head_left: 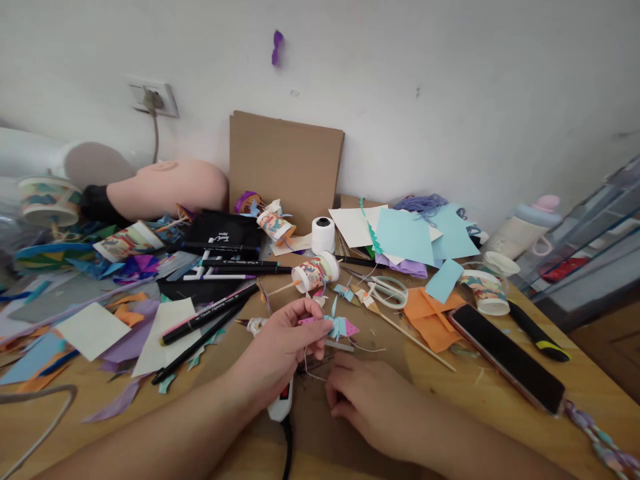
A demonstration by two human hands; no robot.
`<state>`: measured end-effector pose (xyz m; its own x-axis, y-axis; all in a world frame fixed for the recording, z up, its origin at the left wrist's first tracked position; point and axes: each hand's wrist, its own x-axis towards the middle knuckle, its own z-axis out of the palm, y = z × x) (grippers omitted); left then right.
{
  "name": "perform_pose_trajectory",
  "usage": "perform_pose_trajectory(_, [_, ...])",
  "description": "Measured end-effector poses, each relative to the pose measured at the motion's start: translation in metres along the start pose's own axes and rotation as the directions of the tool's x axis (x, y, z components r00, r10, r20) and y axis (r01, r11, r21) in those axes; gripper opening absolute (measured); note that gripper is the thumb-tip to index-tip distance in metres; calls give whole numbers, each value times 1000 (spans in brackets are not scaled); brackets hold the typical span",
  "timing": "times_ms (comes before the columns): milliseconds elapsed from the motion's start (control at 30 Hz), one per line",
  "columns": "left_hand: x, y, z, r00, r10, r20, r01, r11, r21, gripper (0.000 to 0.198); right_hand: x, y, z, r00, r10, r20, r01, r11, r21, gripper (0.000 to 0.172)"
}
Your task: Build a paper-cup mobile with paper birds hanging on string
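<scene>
One folded blue-and-pink paper piece (337,327) at lower centre, pinched by the left hand (286,337), right hand (367,393) curled nearby, its hold unclear, one thread spool (323,236) mid-frame, one smartphone (507,360) lower right, cluttered wooden table (473,390), pale wall (400,120) behind.

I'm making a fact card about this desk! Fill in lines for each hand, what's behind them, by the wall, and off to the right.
Left hand: pinching light-blue and pink folded paper
Right hand: curled near a thin thread; can't tell if gripping it
Behind hands: patterned paper cup, white thread spool, scissors
By wall: upright brown cardboard, mannequin head
Off right: smartphone, pink-topped bottle
</scene>
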<state>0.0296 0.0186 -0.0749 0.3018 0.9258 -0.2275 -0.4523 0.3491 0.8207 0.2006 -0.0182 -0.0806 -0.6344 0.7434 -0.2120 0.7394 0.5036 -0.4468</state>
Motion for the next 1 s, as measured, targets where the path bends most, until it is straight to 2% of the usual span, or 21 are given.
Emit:
perform_pose_trajectory(133, [0,1,0,1000,-6,4,6,1000,8,38,-2,-7,-5,1000,9,6,-10,999,44,6])
perform_pose_trajectory(233, [-1,2,0,1000,-6,15,6,1000,19,37,-6,-16,-15,996,80,26,-84,952,293,9])
perform_pose_trajectory(267, [-1,2,0,1000,-7,22,6,1000,28,37,-8,-17,-19,995,85,43,-95,901,423,10])
perform_pose_trajectory(333, [-1,1,1,1000,-3,27,2,999,51,36,-13,-18,-27,999,28,28,-40,722,690,16])
perform_pose_trajectory(400, [-1,0,0,1000,8,27,-10,997,72,38,-17,-12,-32,993,-59,-103,119,484,867,25])
perform_pose_trajectory(433, [-1,-2,-1,999,15,34,-18,996,84,38,-19,-8,-33,978,-70,-195,207,383,900,28])
perform_pose_trajectory(467, [-1,-3,-2,999,22,48,-26,995,99,38,-19,-4,-34,959,-49,-278,279,320,906,29])
perform_pose_trajectory(500, [-2,-5,-3,997,28,66,-36,992,122,37,-19,1,-34,940,0,-342,326,303,896,27])
perform_pose_trajectory(533, [-2,-6,-4,995,31,90,-45,988,150,36,-19,4,-34,921,63,-384,345,325,880,24])
perform_pose_trajectory(633, [-5,-7,-5,990,30,140,-64,968,244,35,-15,8,-31,869,203,-452,312,483,818,19])
perform_pose_trajectory(733, [-7,-6,-3,986,28,167,-77,951,298,38,-12,4,-26,863,177,-473,292,590,753,19])
perform_pose_trajectory(833, [-9,-4,1,983,42,178,-96,946,311,38,-12,1,-22,875,140,-463,284,626,726,21])
perform_pose_trajectory(1000, [-11,-2,4,984,52,171,-107,937,334,35,-13,2,-20,882,163,-441,251,631,734,21])
